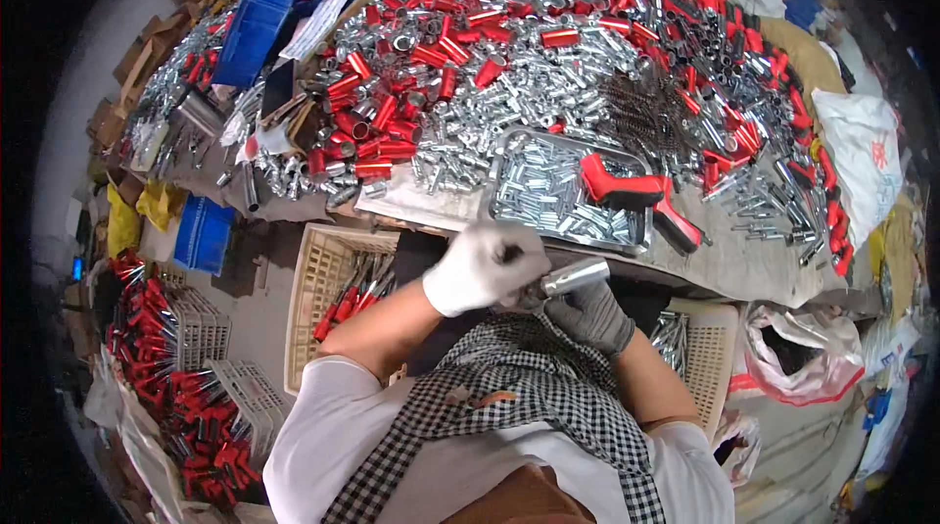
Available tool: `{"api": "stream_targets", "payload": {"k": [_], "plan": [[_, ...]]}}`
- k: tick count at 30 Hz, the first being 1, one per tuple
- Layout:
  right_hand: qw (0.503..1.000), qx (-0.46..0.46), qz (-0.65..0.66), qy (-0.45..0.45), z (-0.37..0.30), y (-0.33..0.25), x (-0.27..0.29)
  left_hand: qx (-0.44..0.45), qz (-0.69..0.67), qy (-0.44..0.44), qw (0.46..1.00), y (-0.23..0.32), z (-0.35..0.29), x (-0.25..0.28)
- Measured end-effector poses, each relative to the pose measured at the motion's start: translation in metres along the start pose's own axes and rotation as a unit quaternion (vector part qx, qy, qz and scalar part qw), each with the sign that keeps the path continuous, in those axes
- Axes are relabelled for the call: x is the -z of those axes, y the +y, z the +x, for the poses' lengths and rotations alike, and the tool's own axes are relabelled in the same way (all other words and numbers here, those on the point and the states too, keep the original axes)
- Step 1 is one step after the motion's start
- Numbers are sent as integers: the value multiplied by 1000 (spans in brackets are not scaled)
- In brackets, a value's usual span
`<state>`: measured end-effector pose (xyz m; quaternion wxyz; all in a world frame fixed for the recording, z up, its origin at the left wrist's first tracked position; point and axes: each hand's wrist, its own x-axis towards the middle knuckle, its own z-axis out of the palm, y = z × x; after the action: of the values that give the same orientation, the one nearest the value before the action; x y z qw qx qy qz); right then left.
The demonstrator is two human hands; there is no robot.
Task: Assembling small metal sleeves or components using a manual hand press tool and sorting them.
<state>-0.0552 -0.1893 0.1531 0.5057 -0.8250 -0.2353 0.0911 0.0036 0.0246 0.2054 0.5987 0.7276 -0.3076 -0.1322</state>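
My right hand [597, 318], in a grey glove, is wrapped round a shiny silver metal tube [576, 276] in front of my apron. The tube lies nearly level, its right end tilted slightly up. By the tube's left end, my left hand [482, 264], in a white glove, has its fingers curled together and slightly blurred. A dark spot shows between those fingers; what they hold is unclear. Just beyond my hands, a metal tray [496, 193] of small silver pins sits at the bench's near edge. A red and black pistol-shaped handle [627, 187] lies across its right side.
Silver fittings [509, 93] and red tubes [392, 127] are heaped across the bench. Dark chain-like parts [646, 118] lie right of centre. A cream crate [311, 279] with red-handled tools stands at left, another cream crate [713, 343] at right. Red-handled tools [147, 328] pile up far left.
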Motion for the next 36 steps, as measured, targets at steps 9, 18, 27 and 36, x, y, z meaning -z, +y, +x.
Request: {"api": "stream_targets", "payload": {"k": [9, 18, 27, 36], "plan": [[987, -23, -44, 150, 79, 42, 51, -57, 161, 252, 952, -39, 77, -56], [820, 168, 547, 25, 15, 100, 94, -97, 298, 205, 927, -50, 101, -10], [839, -99, 425, 325, -12, 18, 58, 77, 457, 26, 886, -68, 153, -19], [959, -86, 65, 262, -19, 26, 60, 64, 31, 93, 993, -2, 100, 43]]}}
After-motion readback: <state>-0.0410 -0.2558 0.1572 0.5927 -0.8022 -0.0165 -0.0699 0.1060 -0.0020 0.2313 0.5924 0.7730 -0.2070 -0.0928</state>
